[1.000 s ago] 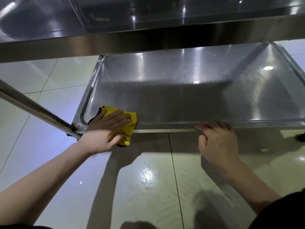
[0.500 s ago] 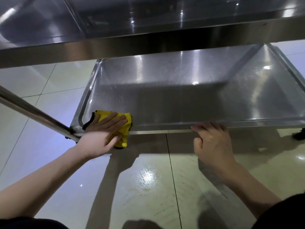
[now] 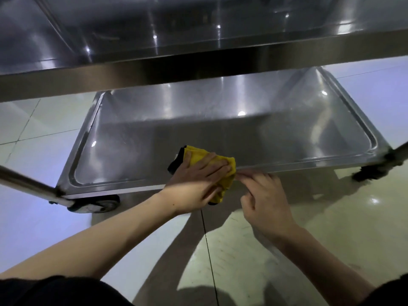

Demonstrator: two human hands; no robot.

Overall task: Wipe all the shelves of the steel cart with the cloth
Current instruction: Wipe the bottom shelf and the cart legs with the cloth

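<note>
Cloth (image 3: 208, 159): yellow with a dark edge, folded, at centre of frame; lies over the near rim of the lower shelf (image 3: 136, 155), partly on the shelf floor, partly hanging over the front edge. Left hand (image 3: 195, 184): fingers straight and laid together flat on top of the cloth, pressing it against the rim; forearm enters from lower left of frame. Right hand (image 3: 265, 202): just right of the cloth, fingers curled, fingertips resting on the shelf's front rim; whether they touch the cloth cannot be told because of blur; forearm enters from lower right. Lower shelf: steel tray with raised lip and rounded corners, spanning the middle of frame, surface glossy with light spots. Upper shelf (image 3: 198, 36): steel, across the top of frame, its front band overhanging the lower one. Cart leg tubes: one at left edge (image 3: 28, 184), one at right edge (image 3: 397, 155). Castor (image 3: 95, 203): below the left front corner; another, blurred, at far right. Floor (image 3: 242, 261): pale glossy tiles with dark joint lines, lower half of frame.
</note>
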